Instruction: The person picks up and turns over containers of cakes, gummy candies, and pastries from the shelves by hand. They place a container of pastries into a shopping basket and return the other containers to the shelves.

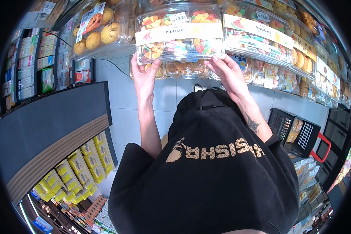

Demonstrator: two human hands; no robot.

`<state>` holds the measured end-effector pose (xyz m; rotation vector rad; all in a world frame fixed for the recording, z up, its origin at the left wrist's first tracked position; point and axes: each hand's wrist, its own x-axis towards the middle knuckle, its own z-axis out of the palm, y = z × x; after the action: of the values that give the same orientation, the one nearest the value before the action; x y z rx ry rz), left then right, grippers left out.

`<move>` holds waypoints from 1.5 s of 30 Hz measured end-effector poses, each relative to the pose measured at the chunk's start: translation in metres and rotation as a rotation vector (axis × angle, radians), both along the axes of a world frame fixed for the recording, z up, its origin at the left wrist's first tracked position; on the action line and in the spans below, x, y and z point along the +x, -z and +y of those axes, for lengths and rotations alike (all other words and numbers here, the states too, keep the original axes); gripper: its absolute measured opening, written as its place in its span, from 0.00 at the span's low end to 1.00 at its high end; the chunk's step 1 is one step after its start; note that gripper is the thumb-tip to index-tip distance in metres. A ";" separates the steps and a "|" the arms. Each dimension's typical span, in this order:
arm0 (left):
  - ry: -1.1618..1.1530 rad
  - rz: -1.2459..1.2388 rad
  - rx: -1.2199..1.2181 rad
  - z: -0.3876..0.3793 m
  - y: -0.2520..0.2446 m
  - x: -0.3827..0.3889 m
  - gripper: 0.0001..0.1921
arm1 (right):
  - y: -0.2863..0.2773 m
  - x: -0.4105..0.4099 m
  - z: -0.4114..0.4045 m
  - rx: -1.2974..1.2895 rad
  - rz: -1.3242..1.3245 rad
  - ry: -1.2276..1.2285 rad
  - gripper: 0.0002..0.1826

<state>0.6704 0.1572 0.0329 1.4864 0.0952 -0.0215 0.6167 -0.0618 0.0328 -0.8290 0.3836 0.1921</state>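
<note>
Both of my hands are on the near edge of a clear plastic clamshell box of gummy candies, wrapped with a white paper band. My left hand grips its near left corner, thumb in front and fingers behind. At the near right corner, my right hand pinches the edge between thumb and fingers. Colourful gummies sit in several compartments, and a barcode label is stuck on the lid. A similar banded candy box lies just to the right. On the left stands a clear box of round yellow pastries.
Packed baked goods line a lower shelf beneath the candy box. A black shopping basket with a red handle is at the right. Shelves of small packets stand left, above a dark panel. Yellow packets hang lower left.
</note>
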 end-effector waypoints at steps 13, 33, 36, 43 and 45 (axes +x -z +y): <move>-0.121 -0.112 -0.051 -0.031 0.020 0.023 0.10 | 0.089 -0.046 -0.024 -0.782 0.108 -0.253 0.10; 0.831 0.511 0.676 0.065 0.374 -0.209 0.11 | 0.252 -0.276 -0.077 -0.768 0.185 -0.705 0.20; 0.822 0.822 0.938 -0.021 0.339 -0.237 0.10 | 0.237 -0.303 -0.105 -0.656 0.333 -0.429 0.20; 0.633 0.742 0.936 -0.114 0.284 -0.249 0.14 | 0.254 -0.370 -0.146 -0.568 0.373 -0.112 0.23; 0.599 0.757 1.032 -0.129 0.294 -0.245 0.17 | 0.271 -0.370 -0.157 -0.573 0.472 -0.220 0.23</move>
<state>0.4255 0.0280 -0.2609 2.4094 0.2964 -1.1733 0.2464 -0.2183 -0.2383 -1.3973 0.8130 0.5012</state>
